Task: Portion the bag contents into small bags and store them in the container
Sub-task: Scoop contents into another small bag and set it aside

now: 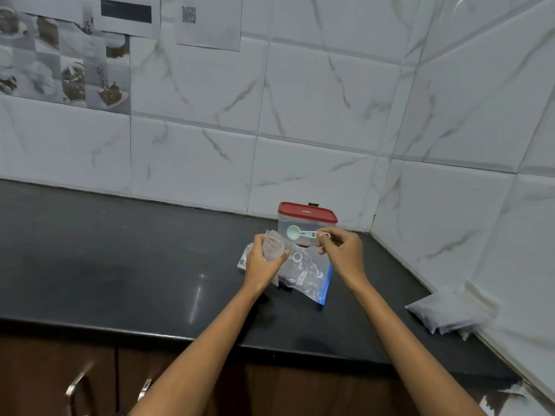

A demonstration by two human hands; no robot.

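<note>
My left hand grips a small clear bag, holding its mouth open and upright. My right hand pinches the handle of a pale green measuring spoon, whose bowl hovers just right of the small bag's mouth. Below both hands lies a large clear zip bag with a blue seal strip and dark contents, flat on the black counter. Behind it stands a clear container with a red lid, closed, near the wall corner.
Two filled small bags lie on the counter at the right, against the side wall. Tiled walls close the back and right. Wooden cabinet doors with metal handles sit below the counter's front edge.
</note>
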